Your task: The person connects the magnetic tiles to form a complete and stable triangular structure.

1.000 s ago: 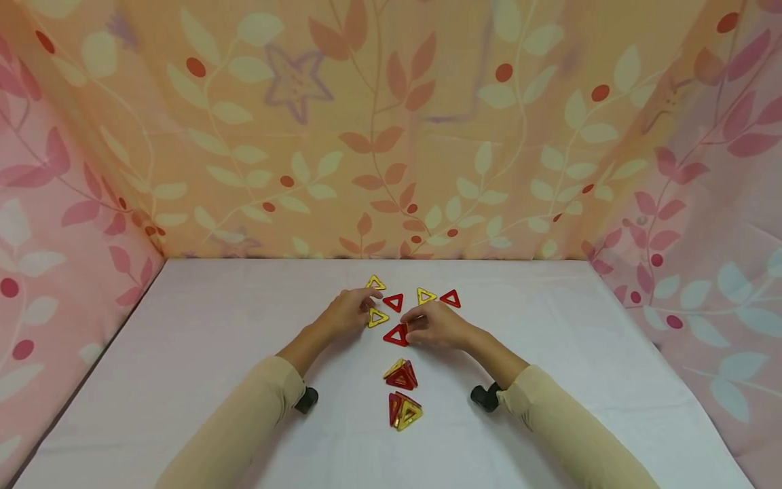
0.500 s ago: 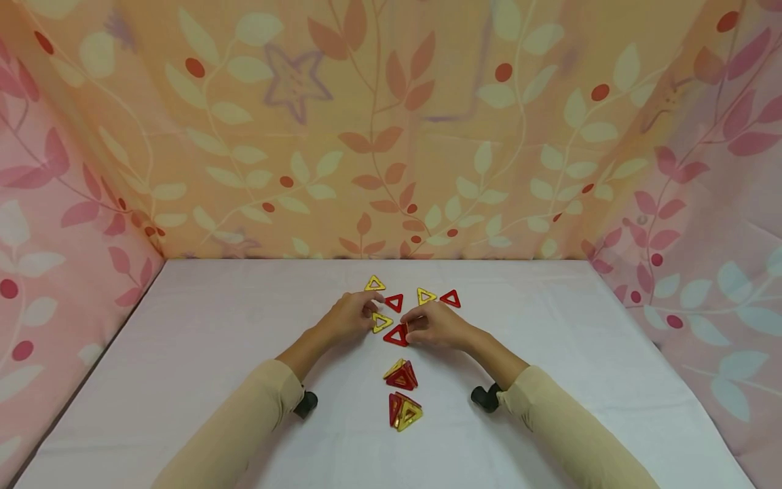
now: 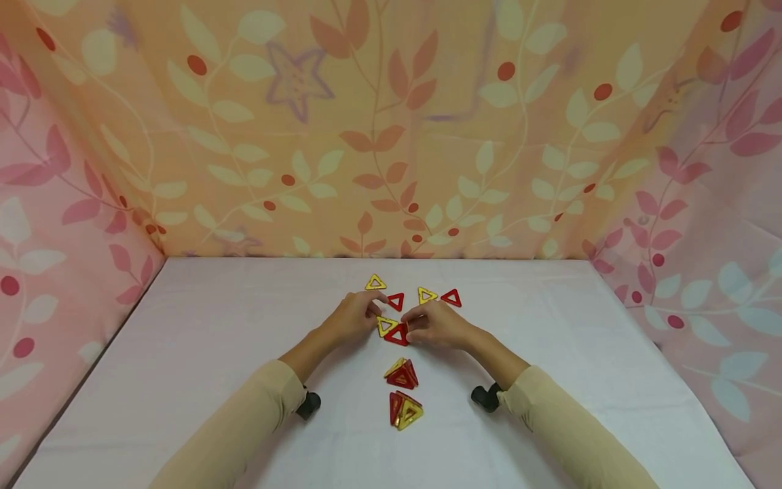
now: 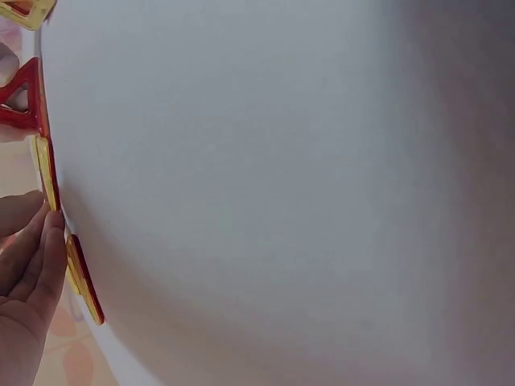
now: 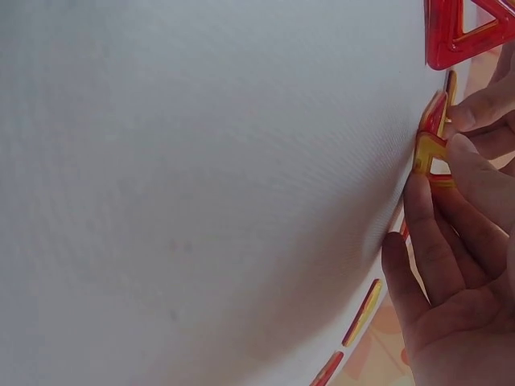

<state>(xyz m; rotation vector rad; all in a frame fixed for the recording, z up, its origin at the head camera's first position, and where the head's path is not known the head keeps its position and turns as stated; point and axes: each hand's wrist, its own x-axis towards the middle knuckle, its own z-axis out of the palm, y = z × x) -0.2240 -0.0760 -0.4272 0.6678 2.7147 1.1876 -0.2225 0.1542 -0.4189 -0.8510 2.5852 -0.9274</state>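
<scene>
In the head view, my left hand pinches the near corner of a yellow triangular magnetic tile lying on the white table. That tile meets a flat red triangular tile. At the red one's right side, my right hand holds another triangular tile upright between thumb and fingers. This upright tile looks red in the left wrist view and yellow in the right wrist view. My fingers partly hide it. Just beyond my left fingertips lies a separate red tile.
Two small red-and-yellow pyramids, one behind the other, stand nearer me. Farther back lie a yellow tile at left, then another yellow tile and a red tile at right. Patterned cloth surrounds the table.
My left hand has slid the yellow tile right and slightly toward me, from apart to touching the flat red tile. My right hand has stayed in place with the upright tile.
</scene>
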